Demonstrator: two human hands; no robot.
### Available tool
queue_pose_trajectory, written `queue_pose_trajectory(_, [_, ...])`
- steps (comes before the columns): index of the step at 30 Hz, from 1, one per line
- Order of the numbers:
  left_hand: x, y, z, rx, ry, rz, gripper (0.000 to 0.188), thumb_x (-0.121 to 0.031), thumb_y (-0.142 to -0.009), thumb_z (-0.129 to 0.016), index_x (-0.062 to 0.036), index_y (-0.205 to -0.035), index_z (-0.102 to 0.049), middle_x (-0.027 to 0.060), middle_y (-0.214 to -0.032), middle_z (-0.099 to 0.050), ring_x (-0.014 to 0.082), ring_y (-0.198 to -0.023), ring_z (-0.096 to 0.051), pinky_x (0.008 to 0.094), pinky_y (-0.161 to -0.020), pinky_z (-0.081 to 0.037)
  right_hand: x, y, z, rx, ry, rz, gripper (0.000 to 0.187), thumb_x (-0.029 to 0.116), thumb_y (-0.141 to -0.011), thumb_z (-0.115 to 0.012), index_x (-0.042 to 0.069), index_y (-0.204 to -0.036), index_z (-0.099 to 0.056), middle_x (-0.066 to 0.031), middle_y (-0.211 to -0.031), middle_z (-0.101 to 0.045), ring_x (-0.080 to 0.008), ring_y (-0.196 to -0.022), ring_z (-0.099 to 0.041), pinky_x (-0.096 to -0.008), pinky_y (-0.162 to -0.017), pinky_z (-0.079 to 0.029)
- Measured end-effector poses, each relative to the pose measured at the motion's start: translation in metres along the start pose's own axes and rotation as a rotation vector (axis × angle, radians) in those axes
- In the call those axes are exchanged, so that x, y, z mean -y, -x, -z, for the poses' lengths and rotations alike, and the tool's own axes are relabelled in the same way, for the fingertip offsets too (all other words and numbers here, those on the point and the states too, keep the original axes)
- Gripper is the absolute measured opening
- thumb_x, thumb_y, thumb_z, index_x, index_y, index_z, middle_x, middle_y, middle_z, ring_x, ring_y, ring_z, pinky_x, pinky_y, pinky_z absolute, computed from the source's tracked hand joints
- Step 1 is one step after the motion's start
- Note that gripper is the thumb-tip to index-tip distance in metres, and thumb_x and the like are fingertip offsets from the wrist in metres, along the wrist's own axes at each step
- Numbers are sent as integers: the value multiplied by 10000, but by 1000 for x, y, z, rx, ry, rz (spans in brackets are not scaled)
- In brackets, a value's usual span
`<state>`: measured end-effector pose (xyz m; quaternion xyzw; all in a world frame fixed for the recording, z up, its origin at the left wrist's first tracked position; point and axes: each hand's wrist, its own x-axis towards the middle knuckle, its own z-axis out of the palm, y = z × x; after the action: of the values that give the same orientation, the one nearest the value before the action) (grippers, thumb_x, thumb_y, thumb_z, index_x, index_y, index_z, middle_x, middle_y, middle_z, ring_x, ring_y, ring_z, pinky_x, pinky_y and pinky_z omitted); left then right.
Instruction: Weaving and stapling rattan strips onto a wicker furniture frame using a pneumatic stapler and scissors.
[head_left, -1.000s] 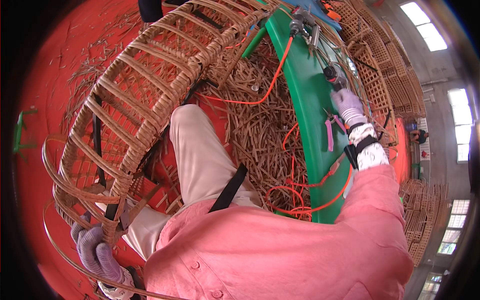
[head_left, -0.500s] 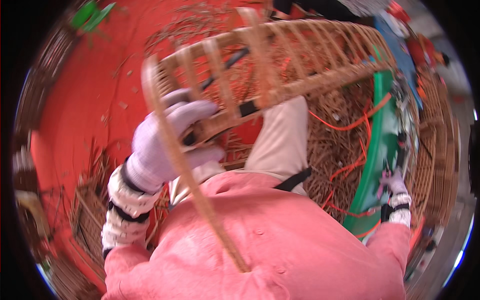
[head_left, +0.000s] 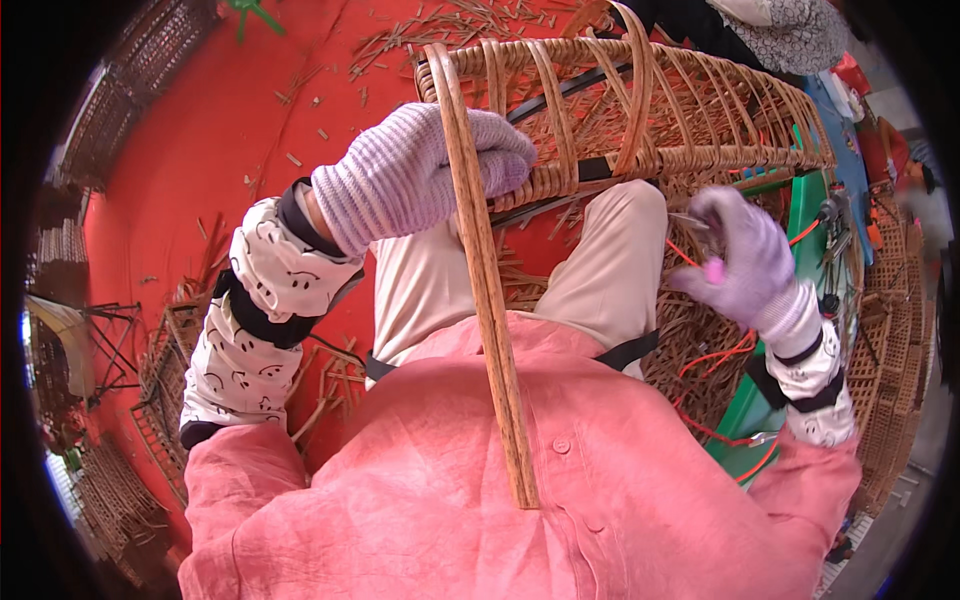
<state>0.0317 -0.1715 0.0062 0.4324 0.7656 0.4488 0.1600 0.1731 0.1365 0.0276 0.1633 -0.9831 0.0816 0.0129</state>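
Note:
My left hand (head_left: 395, 170), in a lilac knit glove, grips the near rim of a woven wicker frame (head_left: 720, 158) by its left end. The frame lies across above my knees, with ribs wrapped between two long rims. From its left end a long flat brown strip (head_left: 490, 320) passes over my left fingers and hangs down across my pink shirt. My right hand (head_left: 750, 255), also gloved, is closed to the right of my knee, below the frame. It holds a small pink-handled tool (head_left: 714, 270) with thin metal tips; the glove hides most of it.
A green bench or board (head_left: 805, 215) with orange cord stands at my right. Cut strip scraps (head_left: 700, 380) are heaped beneath it and scattered over the red floor covering (head_left: 180, 220). Woven panels (head_left: 880, 350) are stacked at far right. Another person's dark clothing shows beyond the frame.
My right hand has come up from the green board toward the frame, bringing the pink-handled tool. My left hand and the frame have shifted right, and the hanging strip has swung more upright.

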Motion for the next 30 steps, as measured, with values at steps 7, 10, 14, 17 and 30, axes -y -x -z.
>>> queue_pose_trajectory(7, [3, -8, 3, 77, 90, -71, 246, -165, -866, -599, -13, -1059, -610, 61, -876, -629, 117, -762, -586, 265, -687, -498, 78, -64, 4, -137, 373, 86, 642, 356, -498, -792, 84, -990, -482, -78, -831, -551, -260, -771, -570, -380, -677, -427])
queue_pose_trajectory(10, [5, -7, 1, 85, 91, -55, 235, -179, -840, -621, -32, -1024, -623, 79, -880, -644, 158, -789, -615, 284, -721, -503, 80, -70, 7, -87, 444, 65, 570, 329, -550, -757, 76, -981, -484, -75, -842, -551, -248, -784, -573, -371, -689, -433])
queue_pose_trajectory(14, [10, -7, -1, 46, 56, -170, 235, -174, -838, -630, -33, -1025, -624, 68, -861, -646, 145, -778, -614, 284, -710, -504, 78, -85, 10, -90, 449, 176, 511, 275, -577, -720, 70, -984, -488, -79, -835, -546, -239, -769, -575, -376, -672, -439])
queue_pose_trajectory(17, [14, -5, -2, 28, 180, -106, 230, -169, -836, -636, -36, -1023, -626, 61, -847, -651, 142, -765, -613, 284, -706, -505, 79, -97, 11, -59, 479, 331, 443, 318, -611, -705, 94, -931, -496, -75, -797, -540, -240, -741, -575, -394, -648, -449])
queue_pose_trajectory(30, [4, 4, 20, -32, 242, -53, 397, -287, -920, -506, -37, -1227, -491, 89, -980, -627, 130, -854, -591, 266, -673, -500, 50, -59, 31, -270, 491, 367, 510, 357, -610, -729, 91, -997, -530, -98, -899, -613, -255, -837, -612, -378, -728, -476])
